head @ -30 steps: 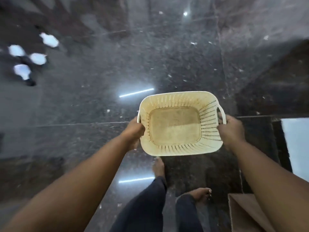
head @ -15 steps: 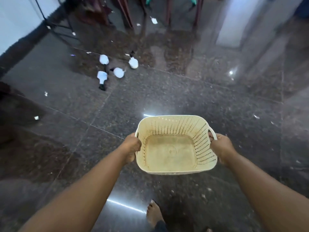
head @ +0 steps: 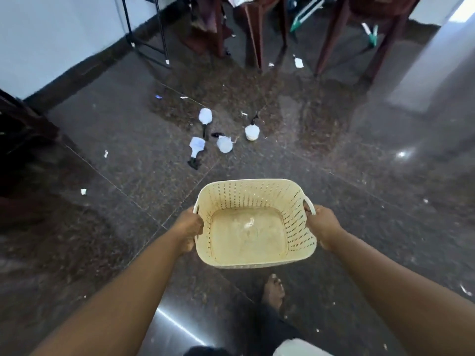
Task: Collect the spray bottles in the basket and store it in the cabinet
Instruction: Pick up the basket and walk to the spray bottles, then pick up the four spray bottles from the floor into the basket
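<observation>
I carry an empty cream perforated basket (head: 300, 214) in front of me above the floor. My left hand (head: 189, 228) grips its left rim and my right hand (head: 322, 224) grips the handle on its right side. Several white spray bottles with black nozzles lie on the dark stone floor ahead: one at the far left (head: 205, 116), one nearer on the left (head: 197, 145), one in the middle (head: 224, 144) and one upright on the right (head: 252, 131). They are well beyond the basket.
Brown chair and table legs (head: 254, 34) stand behind the bottles. A black metal stand (head: 162, 29) is by the white wall at left. Dark furniture (head: 18, 129) sits at the left edge. Paper scraps litter the floor. My bare foot (head: 273, 291) is below the basket.
The view has swung up and forward: the bottles have shifted from the upper left toward the centre and look nearer. The basket stays held in both hands.
</observation>
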Action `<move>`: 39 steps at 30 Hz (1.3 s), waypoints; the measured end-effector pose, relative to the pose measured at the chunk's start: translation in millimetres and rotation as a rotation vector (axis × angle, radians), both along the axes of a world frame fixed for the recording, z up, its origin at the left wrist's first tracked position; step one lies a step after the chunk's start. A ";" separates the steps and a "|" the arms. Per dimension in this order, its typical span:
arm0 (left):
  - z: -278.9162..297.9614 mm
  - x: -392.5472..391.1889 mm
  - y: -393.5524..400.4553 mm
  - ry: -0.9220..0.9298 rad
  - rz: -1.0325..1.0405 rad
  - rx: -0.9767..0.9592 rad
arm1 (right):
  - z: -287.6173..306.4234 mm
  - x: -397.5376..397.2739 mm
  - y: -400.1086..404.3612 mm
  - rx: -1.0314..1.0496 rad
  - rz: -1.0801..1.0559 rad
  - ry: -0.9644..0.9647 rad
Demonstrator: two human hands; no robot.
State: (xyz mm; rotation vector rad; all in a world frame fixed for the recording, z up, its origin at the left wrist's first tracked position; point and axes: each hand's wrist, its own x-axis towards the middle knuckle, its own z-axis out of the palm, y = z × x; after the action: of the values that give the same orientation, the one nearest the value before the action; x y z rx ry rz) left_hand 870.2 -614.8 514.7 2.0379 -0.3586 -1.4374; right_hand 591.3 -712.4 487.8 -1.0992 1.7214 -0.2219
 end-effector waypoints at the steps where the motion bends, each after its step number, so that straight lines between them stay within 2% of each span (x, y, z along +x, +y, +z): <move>1: -1.6 8.9 -15.5 -0.005 0.020 0.006 | 1.2 9.4 -19.0 -0.001 0.033 0.001; 8: -20.1 72.4 -124.8 0.062 0.038 0.054 | -0.2 78.3 -148.0 0.044 0.131 0.061; 12: -41.2 112.5 -198.9 0.080 -0.042 0.080 | -9.4 113.0 -218.4 0.075 0.197 0.107; 17: -59.3 143.0 -294.3 0.081 -0.116 0.109 | -27.8 138.2 -301.4 0.128 0.155 0.157; 21: -90.8 165.4 -361.8 0.017 -0.212 0.156 | -66.1 155.7 -360.5 0.188 0.135 0.197; 28: -196.2 193.4 -447.5 -0.017 -0.307 0.275 | -183.2 186.9 -447.8 0.283 0.120 0.242; 32: -277.9 195.1 -476.9 -0.043 -0.282 0.369 | -270.0 193.3 -484.6 0.296 0.094 0.300; 39: -439.0 201.3 -497.3 -0.017 -0.399 0.543 | -394.7 207.5 -529.3 0.302 0.134 0.448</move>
State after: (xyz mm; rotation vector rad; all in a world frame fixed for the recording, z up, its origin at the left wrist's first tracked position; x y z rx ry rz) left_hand 1071.5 -1112.2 75.7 2.5078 -0.4345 -1.9212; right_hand 798.8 -1241.7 93.1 -1.0842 1.9797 0.3860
